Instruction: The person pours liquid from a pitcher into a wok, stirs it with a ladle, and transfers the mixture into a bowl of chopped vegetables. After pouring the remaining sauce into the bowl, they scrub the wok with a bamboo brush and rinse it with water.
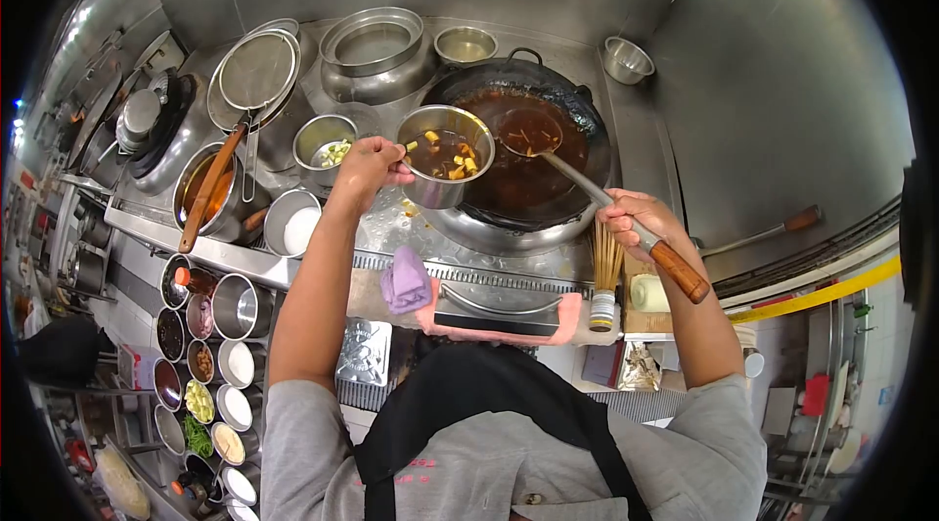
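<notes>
My left hand [377,172] pinches the rim of a small steel pot [437,192]. Brown liquid with yellow chunks is inside it. The pot is held at the left edge of a large black wok [599,139], which contains dark brown sauce [518,183]. My right hand [641,220] is closed around the handle of a ladle [587,186], near its wooden end. The ladle's bowl sits in the wok, with strands of food in it. A steel bowl with pale green pieces [333,151] stands just left of my left hand.
Strainers [256,71] with a wooden handle rest on pots at the left. A large steel pot [372,40] stands behind. Wooden skewers [606,262] are at the front right. Several ingredient containers [235,362] line the lower left. A purple cloth [405,281] lies on the front edge.
</notes>
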Motion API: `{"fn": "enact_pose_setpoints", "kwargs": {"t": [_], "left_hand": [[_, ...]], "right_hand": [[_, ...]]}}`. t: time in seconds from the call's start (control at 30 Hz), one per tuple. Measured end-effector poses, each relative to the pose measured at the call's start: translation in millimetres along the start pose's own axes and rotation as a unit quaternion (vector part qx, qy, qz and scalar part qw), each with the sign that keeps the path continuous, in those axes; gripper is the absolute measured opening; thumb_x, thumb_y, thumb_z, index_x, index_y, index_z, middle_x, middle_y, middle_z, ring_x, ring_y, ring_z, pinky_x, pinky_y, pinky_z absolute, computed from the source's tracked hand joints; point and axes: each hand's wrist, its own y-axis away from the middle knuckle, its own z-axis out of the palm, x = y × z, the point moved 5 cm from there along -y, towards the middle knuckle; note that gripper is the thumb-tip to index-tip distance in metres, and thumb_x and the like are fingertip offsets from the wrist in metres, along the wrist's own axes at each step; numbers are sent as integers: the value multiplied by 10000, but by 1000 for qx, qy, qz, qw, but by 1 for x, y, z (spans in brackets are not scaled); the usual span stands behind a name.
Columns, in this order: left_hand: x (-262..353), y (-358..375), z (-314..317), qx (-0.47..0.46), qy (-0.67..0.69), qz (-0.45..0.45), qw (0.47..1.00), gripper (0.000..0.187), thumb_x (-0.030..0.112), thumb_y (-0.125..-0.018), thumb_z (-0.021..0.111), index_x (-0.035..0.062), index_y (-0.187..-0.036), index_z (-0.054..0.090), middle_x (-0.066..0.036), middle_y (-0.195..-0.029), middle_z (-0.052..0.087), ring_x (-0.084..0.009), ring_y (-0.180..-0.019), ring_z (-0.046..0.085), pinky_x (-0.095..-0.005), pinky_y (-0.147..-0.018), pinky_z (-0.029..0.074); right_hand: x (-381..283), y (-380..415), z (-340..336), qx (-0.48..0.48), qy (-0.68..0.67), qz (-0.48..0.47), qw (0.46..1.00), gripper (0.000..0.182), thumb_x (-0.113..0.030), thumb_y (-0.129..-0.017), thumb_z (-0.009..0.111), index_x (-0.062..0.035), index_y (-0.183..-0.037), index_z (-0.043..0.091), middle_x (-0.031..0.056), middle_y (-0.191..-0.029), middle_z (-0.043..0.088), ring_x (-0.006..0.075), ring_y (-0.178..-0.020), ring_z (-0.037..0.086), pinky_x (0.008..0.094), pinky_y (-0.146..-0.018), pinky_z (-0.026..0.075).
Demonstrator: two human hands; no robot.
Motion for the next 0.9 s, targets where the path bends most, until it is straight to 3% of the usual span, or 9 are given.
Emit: {"fn": "enact_pose_setpoints", "kwargs": {"t": [0.27,0.5,0.67,0.83,0.9], "left_hand": [[1,-9,3,5,25,9,1000,117,43,-910,602,-38,-836,560,-118,-779,607,-183,-650,629,-319,-631,612],[2,-7,5,9,31,14,999,131,38,-911,597,-25,-804,553,-108,-762,597,-178,-641,622,-318,-618,610],[-3,-7,0,-4,11,14,1000,110,80,-932,583,-13,-874,572,-77,-798,600,-152,-661,620,-303,-659,606],[-9,-8,-4,-10,21,24,999,117,82,-941,581,7,-854,560,-71,-783,597,-151,-653,613,-306,-657,603],[-11,-8,-6,-6,26,21,999,115,86,-945,577,7,-862,561,-73,-786,600,-152,-659,614,-304,-658,602]], "right_hand": [[-40,48,58,-13,83,-44,996,373,53,-893,535,51,-1248,421,75,-752,524,69,-511,496,216,-356,416],[-26,57,87,-62,110,-33,991,476,51,-879,568,55,-1319,389,84,-826,557,62,-508,507,208,-351,423],[3,53,101,-34,269,-47,961,618,27,-848,571,74,-1421,343,35,-807,547,79,-513,513,240,-389,434],[15,61,104,12,547,-149,824,635,14,-824,561,57,-1431,380,73,-872,588,88,-542,542,271,-476,485],[10,58,108,-14,662,-385,644,625,8,-825,562,50,-1425,395,79,-885,599,84,-540,546,272,-500,496]]}}
